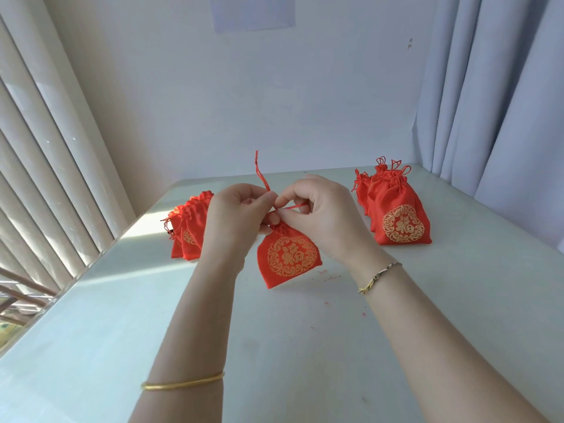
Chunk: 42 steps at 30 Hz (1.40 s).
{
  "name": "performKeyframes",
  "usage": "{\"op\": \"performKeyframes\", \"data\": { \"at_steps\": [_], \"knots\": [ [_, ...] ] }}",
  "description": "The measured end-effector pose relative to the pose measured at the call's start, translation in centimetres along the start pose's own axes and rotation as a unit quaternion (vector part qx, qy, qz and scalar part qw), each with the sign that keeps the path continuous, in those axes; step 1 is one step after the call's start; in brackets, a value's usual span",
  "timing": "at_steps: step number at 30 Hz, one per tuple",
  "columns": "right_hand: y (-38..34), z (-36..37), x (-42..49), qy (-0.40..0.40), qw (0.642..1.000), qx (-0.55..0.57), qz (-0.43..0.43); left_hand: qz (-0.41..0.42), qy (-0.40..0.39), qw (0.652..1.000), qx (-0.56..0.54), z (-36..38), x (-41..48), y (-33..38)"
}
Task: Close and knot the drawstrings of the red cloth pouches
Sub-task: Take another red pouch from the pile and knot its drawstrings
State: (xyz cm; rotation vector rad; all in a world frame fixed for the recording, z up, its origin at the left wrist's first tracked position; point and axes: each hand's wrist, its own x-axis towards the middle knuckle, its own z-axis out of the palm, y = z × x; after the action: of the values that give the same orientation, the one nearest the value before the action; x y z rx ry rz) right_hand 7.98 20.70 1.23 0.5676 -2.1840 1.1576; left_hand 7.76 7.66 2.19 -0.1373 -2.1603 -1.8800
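Pinching the drawstring (261, 174) with your left hand (235, 216) and right hand (325, 216), fingers clamped on its strands, you are holding the cinched pouch (288, 261) at the centre of the table (274, 355), between left pile (186, 238) and right pile (399, 216).

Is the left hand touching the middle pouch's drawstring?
Touching. The head view shows the left hand pinching the drawstring just above the pouch.

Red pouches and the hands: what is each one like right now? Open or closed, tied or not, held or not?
Middle pouch: neck gathered shut, tilted.
Drawstrings: pinched by both hands, one end sticking up; any knot is hidden by the fingers.
Left pouches: tops ruffled, look unknotted.
Right pouches: necks cinched, strings tied in loops.
Left hand: pinches a drawstring.
Right hand: pinches a drawstring.
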Motion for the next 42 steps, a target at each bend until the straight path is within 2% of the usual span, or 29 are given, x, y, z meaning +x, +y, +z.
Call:
{"op": "performKeyframes", "data": {
  "at_steps": [4, 7, 11, 14, 16, 19, 27, 35, 37, 39, 42],
  "knots": [
    [0.0, 0.4, -0.1, -0.013, 0.997, -0.068, -0.031, -0.012, 0.003, 1.000, -0.016, -0.1, -0.1, 0.4],
    [0.2, 0.4, 0.0, -0.005, 0.998, -0.062, -0.002, -0.018, -0.023, 1.000, 0.004, -0.3, -0.3, 0.9],
    [0.5, 0.0, 0.1, 0.005, 0.990, 0.050, 0.132, 0.070, 0.009, 0.990, 0.119, -0.4, -0.8, 1.3],
    [0.8, -0.1, 0.0, 0.006, 0.951, 0.193, 0.242, 0.118, 0.017, 0.979, 0.163, -0.5, -0.8, 1.7],
    [0.7, -0.2, 0.0, 0.010, 0.926, 0.249, 0.283, 0.146, -0.006, 0.966, 0.211, -0.2, -1.0, 2.0],
    [0.5, -0.4, 0.1, 0.015, 0.906, 0.276, 0.320, 0.173, -0.020, 0.953, 0.249, 0.5, -1.4, 2.1],
    [0.5, -0.7, 0.4, 0.006, 0.859, 0.360, 0.364, 0.182, 0.011, 0.937, 0.298, 0.7, -1.1, 1.5],
    [1.0, -0.9, 0.4, -0.054, 0.828, 0.438, 0.347, 0.197, -0.001, 0.931, 0.309, 0.5, -0.6, 0.9],
    [1.3, -1.1, 0.2, -0.072, 0.826, 0.448, 0.334, 0.207, -0.010, 0.927, 0.314, 0.5, -0.7, 0.7],
    [1.6, -1.4, 0.1, -0.080, 0.840, 0.429, 0.324, 0.194, -0.030, 0.933, 0.302, 0.6, -0.7, 0.6],
    [2.5, -2.0, -0.1, -0.055, 0.925, 0.255, 0.275, 0.110, -0.052, 0.966, 0.227, 0.7, -0.6, 0.3]
  ]
}}
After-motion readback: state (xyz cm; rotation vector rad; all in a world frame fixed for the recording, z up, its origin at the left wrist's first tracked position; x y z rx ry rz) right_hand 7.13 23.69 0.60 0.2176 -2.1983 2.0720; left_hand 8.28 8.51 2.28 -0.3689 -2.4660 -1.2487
